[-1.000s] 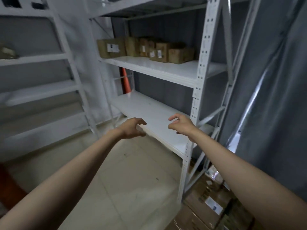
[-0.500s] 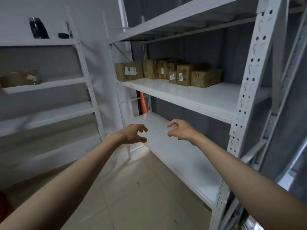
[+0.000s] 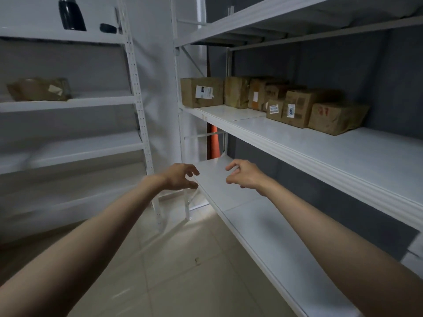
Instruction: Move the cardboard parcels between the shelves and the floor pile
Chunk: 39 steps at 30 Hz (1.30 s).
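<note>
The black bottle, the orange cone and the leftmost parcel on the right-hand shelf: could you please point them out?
Black bottle (image 3: 71,13), head view, body.
Orange cone (image 3: 214,143), head view, visible side.
Leftmost parcel (image 3: 194,92), head view, front face.

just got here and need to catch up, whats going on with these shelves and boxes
A person stands before white metal shelving with both arms out. The left hand and right hand are empty, fingers loosely curled, hovering by the bare lower shelf. A row of cardboard parcels sits on the middle shelf, none touched. One more parcel lies on the left rack.
</note>
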Available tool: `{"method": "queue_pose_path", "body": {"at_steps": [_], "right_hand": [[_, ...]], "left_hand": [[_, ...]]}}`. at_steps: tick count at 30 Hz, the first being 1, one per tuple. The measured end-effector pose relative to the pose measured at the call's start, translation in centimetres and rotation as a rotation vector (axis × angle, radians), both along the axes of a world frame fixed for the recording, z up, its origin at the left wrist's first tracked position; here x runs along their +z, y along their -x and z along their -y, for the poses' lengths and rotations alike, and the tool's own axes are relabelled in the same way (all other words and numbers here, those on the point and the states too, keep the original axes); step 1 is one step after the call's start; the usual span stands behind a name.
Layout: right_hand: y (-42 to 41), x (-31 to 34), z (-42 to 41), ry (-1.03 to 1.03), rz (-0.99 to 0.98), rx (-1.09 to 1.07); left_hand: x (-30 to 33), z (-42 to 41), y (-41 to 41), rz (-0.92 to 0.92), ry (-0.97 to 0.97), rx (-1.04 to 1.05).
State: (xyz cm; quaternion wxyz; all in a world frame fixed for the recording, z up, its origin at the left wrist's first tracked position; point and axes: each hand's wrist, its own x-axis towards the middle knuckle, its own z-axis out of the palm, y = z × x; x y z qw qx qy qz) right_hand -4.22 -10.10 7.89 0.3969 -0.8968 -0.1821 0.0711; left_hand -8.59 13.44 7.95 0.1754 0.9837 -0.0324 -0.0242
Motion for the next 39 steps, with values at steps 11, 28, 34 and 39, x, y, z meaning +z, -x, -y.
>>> {"method": "queue_pose_path", "body": {"at_steps": [11,28,34,39], "right_hand": [[-14.8,1.1,-13.0,0.013,0.039,-0.049],[-36.1,3.7,-24.3,-0.091,0.161,-0.172],[-46.4,4.4,-26.6,-0.116,0.151,-0.152],[-54.5,4.6,-28.7,-0.175,0.137,-0.161]], "left_hand": [[1.2,-13.3,-15.9,0.023,0.032,-0.016],[3.1,-24.8,-39.4,0.153,0.155,-0.039],[4.6,-28.1,-48.3,0.141,0.048,0.007],[4.5,-30.0,-55.0,0.170,0.056,0.048]]}}
